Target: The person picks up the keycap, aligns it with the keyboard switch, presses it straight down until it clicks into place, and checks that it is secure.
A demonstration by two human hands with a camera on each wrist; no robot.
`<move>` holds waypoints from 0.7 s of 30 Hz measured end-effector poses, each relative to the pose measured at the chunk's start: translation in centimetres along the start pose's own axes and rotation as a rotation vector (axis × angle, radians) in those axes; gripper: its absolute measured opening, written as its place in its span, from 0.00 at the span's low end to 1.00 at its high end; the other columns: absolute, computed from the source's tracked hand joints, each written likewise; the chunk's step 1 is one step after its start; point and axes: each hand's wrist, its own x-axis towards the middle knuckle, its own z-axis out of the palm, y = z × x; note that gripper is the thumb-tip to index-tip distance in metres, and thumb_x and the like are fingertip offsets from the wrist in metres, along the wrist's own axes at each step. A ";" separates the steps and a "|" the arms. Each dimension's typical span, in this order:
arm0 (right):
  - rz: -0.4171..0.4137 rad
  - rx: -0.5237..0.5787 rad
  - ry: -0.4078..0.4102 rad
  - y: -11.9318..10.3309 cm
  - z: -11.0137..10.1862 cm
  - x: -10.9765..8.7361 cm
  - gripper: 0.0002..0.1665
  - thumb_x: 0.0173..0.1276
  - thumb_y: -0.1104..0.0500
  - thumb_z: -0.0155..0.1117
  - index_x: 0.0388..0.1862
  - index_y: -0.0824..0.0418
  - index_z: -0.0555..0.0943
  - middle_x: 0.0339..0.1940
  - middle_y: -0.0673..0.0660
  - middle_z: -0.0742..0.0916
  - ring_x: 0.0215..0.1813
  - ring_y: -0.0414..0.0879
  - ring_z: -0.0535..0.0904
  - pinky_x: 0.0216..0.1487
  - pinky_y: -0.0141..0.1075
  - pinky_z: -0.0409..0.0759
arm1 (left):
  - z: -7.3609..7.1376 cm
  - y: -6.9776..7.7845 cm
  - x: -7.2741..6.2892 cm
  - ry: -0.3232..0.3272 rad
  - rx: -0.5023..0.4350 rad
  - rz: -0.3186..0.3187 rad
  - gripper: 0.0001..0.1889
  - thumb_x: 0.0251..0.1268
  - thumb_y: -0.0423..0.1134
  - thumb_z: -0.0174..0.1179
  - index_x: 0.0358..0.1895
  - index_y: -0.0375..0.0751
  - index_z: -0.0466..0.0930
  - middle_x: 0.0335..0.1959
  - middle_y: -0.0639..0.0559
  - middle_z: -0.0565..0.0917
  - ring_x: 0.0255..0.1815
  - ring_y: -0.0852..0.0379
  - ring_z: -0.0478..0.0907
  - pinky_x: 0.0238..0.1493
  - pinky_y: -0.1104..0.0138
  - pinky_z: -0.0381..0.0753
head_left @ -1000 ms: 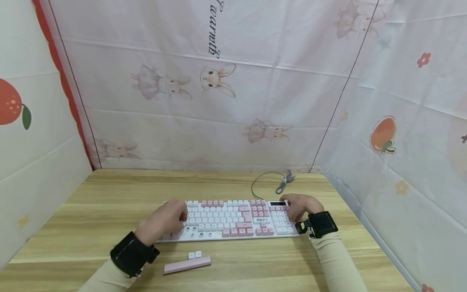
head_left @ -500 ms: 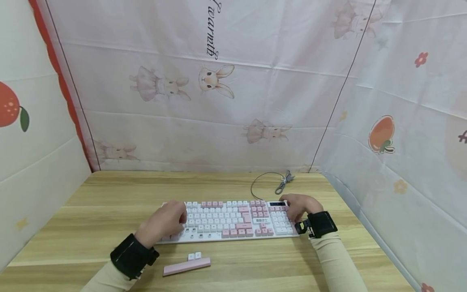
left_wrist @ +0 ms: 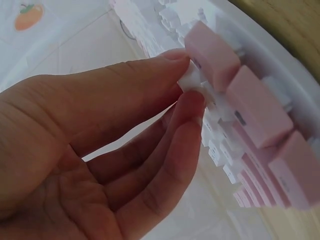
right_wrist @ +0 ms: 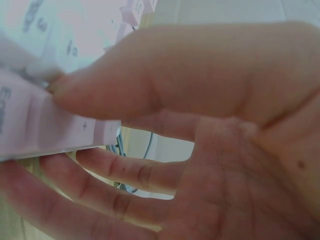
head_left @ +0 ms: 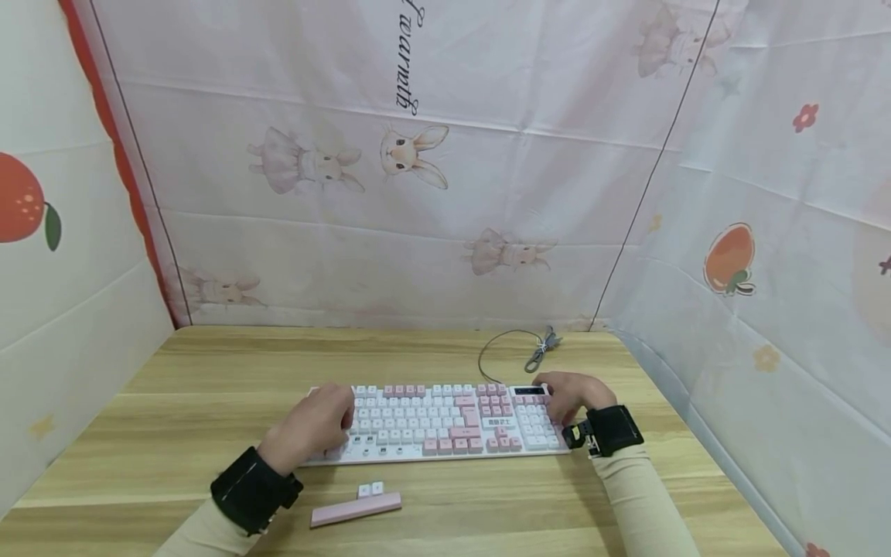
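Your left hand (head_left: 311, 423) pinches a white plastic keycap (left_wrist: 189, 80); your right hand (head_left: 574, 393) grips the white-and-pink keyboard (head_left: 418, 422) at its right edge. Skewed force could break that pinch.

Between seven and eight o'clock in the head view, a plain beige, close-fitting left sleeve (head_left: 209, 530) ends at a broad, matt black left wristband (head_left: 247, 489). A small, blocky black left module (head_left: 288, 490) juts from its three o'clock side, with tiny metallic-looking parts (head_left: 261, 531) toward five o'clock. Between four and five, a plain beige, lightly creased right sleeve (head_left: 643, 495) meets a broad, matt black right wristband (head_left: 616, 429). At its nine o'clock edge sits a small, boxy black right module (head_left: 572, 438) bearing a yellow patch (head_left: 577, 431), beside small silvery fittings (head_left: 595, 445).
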 end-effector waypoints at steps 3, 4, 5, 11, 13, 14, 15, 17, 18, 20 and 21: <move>0.000 0.000 -0.001 0.0 0.0 0.0 0.46 0.53 0.74 0.69 0.73 0.62 0.69 0.58 0.67 0.78 0.43 0.51 0.82 0.41 0.43 0.87 | 0.2 -0.1 0.0 0.004 0.008 -0.006 0.13 0.46 0.19 0.68 0.26 0.41 0.77 0.23 0.52 0.75 0.25 0.56 0.71 0.27 0.66 0.69; -0.001 -0.002 -0.001 0.0 0.0 0.0 0.45 0.53 0.74 0.69 0.73 0.62 0.69 0.57 0.67 0.78 0.43 0.51 0.82 0.40 0.43 0.87 | 0.2 -0.1 0.1 0.005 0.011 -0.008 0.13 0.46 0.20 0.68 0.26 0.41 0.77 0.23 0.52 0.75 0.25 0.56 0.71 0.27 0.66 0.69; -0.003 -0.003 -0.001 0.0 0.0 0.0 0.45 0.53 0.73 0.69 0.73 0.62 0.70 0.57 0.66 0.79 0.43 0.51 0.82 0.40 0.43 0.87 | 0.2 -0.1 0.1 0.005 0.013 -0.009 0.13 0.46 0.19 0.68 0.26 0.41 0.77 0.23 0.52 0.75 0.25 0.56 0.71 0.27 0.66 0.69; -0.010 -0.020 -0.003 -0.1 -0.1 0.1 0.44 0.53 0.73 0.69 0.72 0.63 0.69 0.57 0.66 0.79 0.43 0.50 0.82 0.40 0.44 0.88 | 0.3 0.0 -0.1 0.002 0.019 -0.023 0.13 0.47 0.19 0.65 0.26 0.41 0.77 0.24 0.51 0.77 0.25 0.55 0.71 0.27 0.66 0.69; -0.010 -0.027 -0.002 -0.1 -0.1 0.2 0.44 0.54 0.73 0.69 0.72 0.63 0.69 0.57 0.66 0.79 0.43 0.50 0.82 0.41 0.44 0.88 | 0.3 0.1 -0.1 0.005 0.021 -0.020 0.13 0.47 0.19 0.65 0.25 0.41 0.77 0.23 0.50 0.77 0.25 0.55 0.71 0.27 0.66 0.69; -0.009 -0.028 -0.002 -0.1 -0.1 0.2 0.44 0.54 0.73 0.69 0.72 0.63 0.69 0.57 0.66 0.79 0.43 0.50 0.82 0.41 0.44 0.88 | 0.3 0.1 -0.2 0.006 0.021 -0.020 0.13 0.47 0.18 0.65 0.25 0.41 0.77 0.24 0.50 0.77 0.25 0.55 0.71 0.28 0.66 0.69; -0.005 -0.026 -0.001 -0.1 -0.1 0.2 0.44 0.54 0.72 0.70 0.72 0.63 0.69 0.57 0.66 0.79 0.43 0.50 0.82 0.41 0.44 0.88 | 0.3 0.1 -0.2 0.010 0.021 -0.019 0.13 0.47 0.18 0.65 0.25 0.41 0.77 0.24 0.50 0.77 0.25 0.55 0.71 0.28 0.66 0.69; -0.003 -0.024 -0.001 -0.1 0.0 0.2 0.45 0.54 0.72 0.70 0.73 0.63 0.69 0.57 0.66 0.79 0.43 0.50 0.82 0.41 0.44 0.88 | 0.3 0.1 -0.2 0.014 0.021 -0.016 0.13 0.47 0.18 0.65 0.25 0.41 0.77 0.24 0.50 0.77 0.26 0.55 0.71 0.29 0.65 0.69; -0.003 -0.025 -0.001 0.0 0.0 0.2 0.45 0.54 0.72 0.70 0.73 0.63 0.69 0.57 0.66 0.79 0.43 0.50 0.82 0.40 0.44 0.88 | 0.3 0.2 -0.2 0.015 0.020 -0.016 0.13 0.47 0.19 0.65 0.26 0.41 0.77 0.24 0.50 0.77 0.26 0.55 0.71 0.29 0.65 0.69; -0.001 -0.023 -0.001 0.0 0.0 0.3 0.45 0.53 0.73 0.70 0.73 0.63 0.69 0.57 0.66 0.79 0.43 0.50 0.82 0.41 0.44 0.88 | 0.3 0.2 -0.2 0.014 0.020 -0.022 0.13 0.48 0.19 0.66 0.26 0.41 0.77 0.24 0.51 0.76 0.27 0.55 0.71 0.30 0.65 0.70; 0.001 -0.024 0.000 0.1 0.0 0.3 0.45 0.53 0.73 0.70 0.73 0.62 0.69 0.57 0.66 0.79 0.43 0.50 0.82 0.41 0.44 0.88 | 0.3 0.2 -0.1 0.014 0.021 -0.020 0.13 0.49 0.19 0.66 0.27 0.41 0.77 0.24 0.51 0.76 0.27 0.55 0.71 0.30 0.65 0.70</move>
